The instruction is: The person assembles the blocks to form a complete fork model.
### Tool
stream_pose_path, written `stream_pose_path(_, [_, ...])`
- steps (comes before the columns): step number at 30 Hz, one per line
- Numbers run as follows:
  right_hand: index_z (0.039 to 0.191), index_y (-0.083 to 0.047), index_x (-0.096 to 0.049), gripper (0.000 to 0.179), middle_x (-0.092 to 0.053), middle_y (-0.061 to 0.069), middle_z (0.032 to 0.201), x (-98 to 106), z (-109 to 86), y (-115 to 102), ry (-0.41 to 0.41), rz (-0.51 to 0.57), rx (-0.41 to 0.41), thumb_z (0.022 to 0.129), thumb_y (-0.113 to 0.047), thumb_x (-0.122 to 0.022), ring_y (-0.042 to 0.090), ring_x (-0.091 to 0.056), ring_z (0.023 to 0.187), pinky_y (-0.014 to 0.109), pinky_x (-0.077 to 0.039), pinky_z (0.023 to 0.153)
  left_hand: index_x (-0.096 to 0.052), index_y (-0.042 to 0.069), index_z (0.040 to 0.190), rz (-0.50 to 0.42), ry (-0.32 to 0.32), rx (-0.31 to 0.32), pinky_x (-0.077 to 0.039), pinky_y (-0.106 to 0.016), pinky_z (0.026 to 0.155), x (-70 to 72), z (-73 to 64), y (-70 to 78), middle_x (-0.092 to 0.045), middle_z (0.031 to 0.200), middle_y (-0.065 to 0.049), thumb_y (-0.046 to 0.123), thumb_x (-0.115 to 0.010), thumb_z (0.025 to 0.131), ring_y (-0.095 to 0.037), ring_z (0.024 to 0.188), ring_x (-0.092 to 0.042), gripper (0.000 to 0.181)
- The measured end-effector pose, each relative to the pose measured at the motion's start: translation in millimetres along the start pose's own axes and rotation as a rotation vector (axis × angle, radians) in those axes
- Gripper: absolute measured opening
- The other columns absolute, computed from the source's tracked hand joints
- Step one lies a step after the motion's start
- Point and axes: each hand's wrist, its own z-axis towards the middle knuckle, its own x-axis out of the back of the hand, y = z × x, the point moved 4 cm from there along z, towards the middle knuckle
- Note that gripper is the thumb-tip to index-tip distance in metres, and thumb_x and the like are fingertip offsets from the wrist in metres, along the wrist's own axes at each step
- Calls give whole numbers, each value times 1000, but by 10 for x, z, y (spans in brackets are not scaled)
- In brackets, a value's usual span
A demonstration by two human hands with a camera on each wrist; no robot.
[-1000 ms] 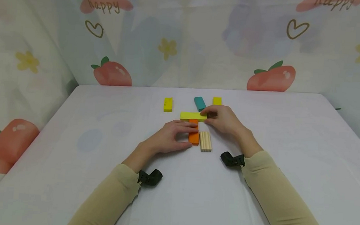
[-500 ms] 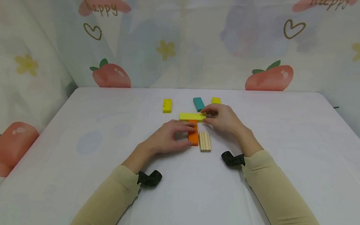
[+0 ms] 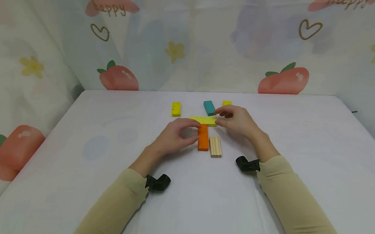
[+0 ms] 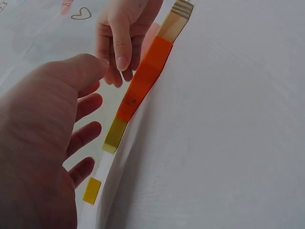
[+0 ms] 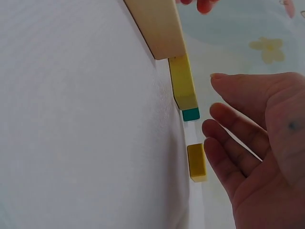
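Observation:
On the white table an orange block (image 3: 203, 138) lies lengthwise, its far end against a long yellow-green block (image 3: 205, 121) set crosswise, so the two form a T. Right beside the orange one lies a plain striped wooden piece (image 3: 216, 147). My left hand (image 3: 173, 137) hovers at the orange block's left side, thumb and fingers spread and holding nothing. Near the right end of the yellow-green block is my right hand (image 3: 239, 122), its fingers loosely bent; the right wrist view shows a gap between that hand and the yellow-green block (image 5: 183, 83).
Behind the T lie a small yellow block (image 3: 176, 109) at left, a teal block (image 3: 209, 108) in the middle and another yellow block (image 3: 227, 103) at right, partly hidden by my right hand. A patterned curtain (image 3: 205, 42) hangs behind the table.
My left fingers have drawn back left from over the orange block. My right hand has come off the end of the yellow-green block, slightly up and right. The blocks keep their arrangement.

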Motion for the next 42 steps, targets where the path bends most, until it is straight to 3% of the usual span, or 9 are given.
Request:
stream_pose_path(8, [137, -5, -61, 43, -61, 15, 137, 33, -45, 16, 6, 28, 2, 97, -18, -68, 34, -54, 124, 50, -45, 110, -69, 10, 129, 2, 36, -28, -44, -34, 113, -25, 123, -9, -67, 131, -1, 18, -75, 94, -16, 126, -57, 36])
stream_pose_path(19, [135, -4, -61, 44, -63, 15, 135, 54, -224, 10, -63, 46, 69, 96, -21, -71, 34, -57, 123, 51, -46, 109, -67, 11, 132, 0, -13, -3, -40, -35, 116, -61, 248, -66, -65, 134, -2, 19, -74, 94, -18, 129, -55, 39])
stream_pose_path(25, [133, -4, -63, 43, -65, 14, 132, 14, -365, -26, -109, 51, 128, 94, -19, -74, 32, -58, 121, 51, -46, 110, -67, 13, 133, 17, -33, 10, -39, -36, 117, -69, 275, -108, -64, 136, -1, 22, -74, 95, -18, 132, -52, 40])
stream_pose_path(34, [131, -6, -64, 44, -66, 9, 131, -43, -551, -55, -164, 48, 227, 92, -20, -77, 30, -58, 123, 54, -45, 110, -68, 11, 131, 45, -44, -44, -36, -37, 119, -65, 331, -124, -65, 136, -3, 23, -75, 93, -21, 134, -51, 41])
stream_pose_path(42, [129, -14, -66, 45, -65, 1, 130, -113, -636, -42, -178, 20, 248, 87, -20, -82, 24, -57, 121, 52, -46, 108, -68, 13, 133, 39, -58, -32, -35, -39, 119, -75, 308, -130, -64, 138, -1, 26, -76, 93, -20, 136, -49, 43])
